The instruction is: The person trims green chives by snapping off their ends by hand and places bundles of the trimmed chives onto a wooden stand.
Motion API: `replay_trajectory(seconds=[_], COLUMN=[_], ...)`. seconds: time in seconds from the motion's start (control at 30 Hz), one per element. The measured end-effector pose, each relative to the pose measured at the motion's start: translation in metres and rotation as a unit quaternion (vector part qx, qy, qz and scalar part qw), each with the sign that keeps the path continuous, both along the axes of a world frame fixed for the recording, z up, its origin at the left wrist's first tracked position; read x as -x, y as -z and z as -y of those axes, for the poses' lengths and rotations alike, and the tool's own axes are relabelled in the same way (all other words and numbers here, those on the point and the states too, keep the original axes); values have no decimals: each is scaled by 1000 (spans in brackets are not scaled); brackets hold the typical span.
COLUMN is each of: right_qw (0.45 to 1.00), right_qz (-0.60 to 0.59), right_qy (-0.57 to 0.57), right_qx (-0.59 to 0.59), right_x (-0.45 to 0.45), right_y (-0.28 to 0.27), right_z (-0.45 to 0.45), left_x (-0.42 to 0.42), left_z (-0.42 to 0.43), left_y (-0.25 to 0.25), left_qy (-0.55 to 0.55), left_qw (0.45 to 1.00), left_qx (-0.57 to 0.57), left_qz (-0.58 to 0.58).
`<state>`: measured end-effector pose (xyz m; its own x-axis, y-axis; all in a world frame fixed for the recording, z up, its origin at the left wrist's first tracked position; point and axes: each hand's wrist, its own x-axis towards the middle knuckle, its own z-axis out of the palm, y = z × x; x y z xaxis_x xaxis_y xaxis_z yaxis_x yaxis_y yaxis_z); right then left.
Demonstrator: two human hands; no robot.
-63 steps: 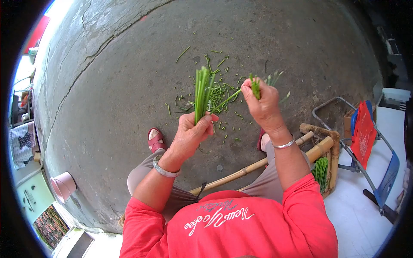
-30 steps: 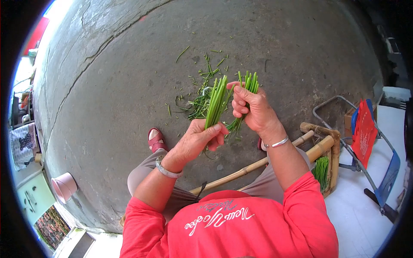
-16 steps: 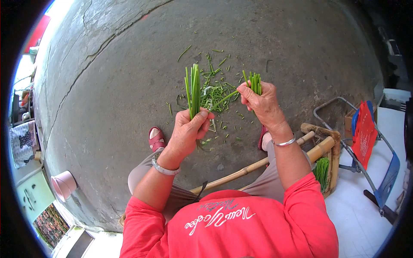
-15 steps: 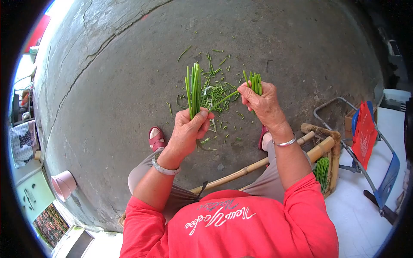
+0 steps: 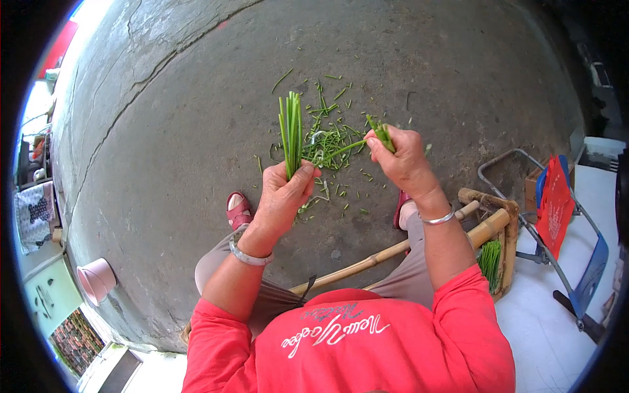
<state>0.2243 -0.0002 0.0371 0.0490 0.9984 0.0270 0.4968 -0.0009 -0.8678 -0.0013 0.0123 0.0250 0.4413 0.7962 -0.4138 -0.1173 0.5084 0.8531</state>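
My left hand is closed round an upright bunch of long green stems that look like garlic chive stems. Fingers curled, my right hand grips a shorter bunch, its cut-looking ends tilted up to the left. One thin stem stretches between the two hands, pinched at the right thumb and forefinger. Below them on the floor lies a scattered heap of short green pieces. Two small pale bits hang blurred near my right hand.
A bamboo chair stands by my right leg, with more green stems beside its frame. To the right is a folding metal chair with a red bag on it. A pink bucket sits at the left on the cracked concrete floor.
My right hand has turned, so its bunch leans more to the left and shows less. Small pale bits have appeared beside it. My left hand has shifted slightly left with its bunch.
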Motion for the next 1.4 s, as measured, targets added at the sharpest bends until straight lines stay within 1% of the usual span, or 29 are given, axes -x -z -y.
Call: replay_trajectory(seconds=[0.03, 0.07, 0.13, 0.17, 0.23, 0.27, 0.33, 0.37, 0.4, 0.43, 0.47, 0.5, 0.53, 0.57, 0.63, 0.67, 0.73, 0.8, 0.83, 0.87, 0.93, 0.97, 1.03, 1.07, 1.13, 1.17, 1.23, 1.37, 1.4], right_qw=[994, 994, 964, 964, 943, 943, 971, 971, 990, 994, 994, 979, 935, 934, 868, 868, 817, 821, 824, 824, 810, 810, 785, 785, 790, 790, 754, 742, 768], right_qz=[92, 92, 203, 203, 296, 296, 215, 215, 122, 28, 28, -131, -288, -288, -442, -442, -524, -519, -512, -512, -536, -536, -573, -573, -559, -559, -608, -626, -598], right_qy=[0, 0, 18, 18, 60, 60, 68, 67, 71, 74, 74, 99, 122, 122, 58, 58, 35, 45, 55, 55, 81, 82, 82, 83, 108, 109, 82, 53, 67], right_qx=[-57, -57, -169, -169, -142, -142, -78, -79, -5, 69, 69, 121, 170, 170, 217, 217, 237, 236, 235, 235, 223, 223, 222, 222, 228, 227, 233, 234, 219], right_x=[1, 3, 9, 8, 4, 2, 1, 1, 2, 3, 6, 15, 21, 23, 27, 29, 33, 34, 34, 33, 29, 27, 23, 20, 17, 18, 22, 27, 27], right_y=[4, 7, 10, 13, 19, 19, 18, 19, 21, 21, 20, 15, 12, 10, 8, 8, 10, 8, 6, 4, 0, -1, -2, 0, 6, 7, 7, 5, 9], right_z=[0, 0, 0, 1, 0, 0, -2, -2, -1, 0, 1, 3, 5, 6, 7, 8, 10, 11, 10, 10, 6, 5, 3, 3, 3, 4, 4, 6, 7], left_x=[-1, -2, -4, -5, -6, -6, -5, -4, -4, -4, -5, -5, -6, -7, -9, -9, -10, -11, -10, -12, -18, -18, -16, -13, -9, -9, -9, -11, -11], left_z=[1, 2, 5, 7, 8, 8, 8, 7, 6, 6, 6, 6, 7, 7, 9, 10, 12, 13, 13, 14, 15, 16, 15, 15, 13, 13, 13, 19, 20], left_y=[0, 1, 1, 2, 3, 4, 5, 6, 6, 6, 6, 5, 5, 5, 6, 8, 8, 7, 7, 6, 1, 3, 9, 9, 6, 3, -1, 2, 2], left_qy=[0, 11, 23, 33, 44, 37, 29, 5, -17, -17, -28, -39, -39, -36, -33, -11, 12, 68, 78, 78, 11, 11, 23, 23, 111, 112, 176, 208, 199], left_qw=[1000, 1000, 1000, 999, 999, 999, 999, 999, 997, 997, 995, 993, 993, 994, 995, 996, 996, 996, 994, 994, 997, 997, 999, 999, 992, 992, 981, 974, 975], left_qx=[0, -5, -9, -13, -17, -11, -5, 32, 68, 68, 77, 87, 87, 78, 70, 62, 55, 30, 56, 56, 62, 62, 25, 25, 36, 36, 35, 43, 51], left_qz=[0, -3, -7, -9, -12, 3, 17, 29, 40, 41, 56, 71, 71, 64, 58, 66, 73, 50, 58, 58, 36, 37, 39, 39, 49, 49, 76, 80, 82])
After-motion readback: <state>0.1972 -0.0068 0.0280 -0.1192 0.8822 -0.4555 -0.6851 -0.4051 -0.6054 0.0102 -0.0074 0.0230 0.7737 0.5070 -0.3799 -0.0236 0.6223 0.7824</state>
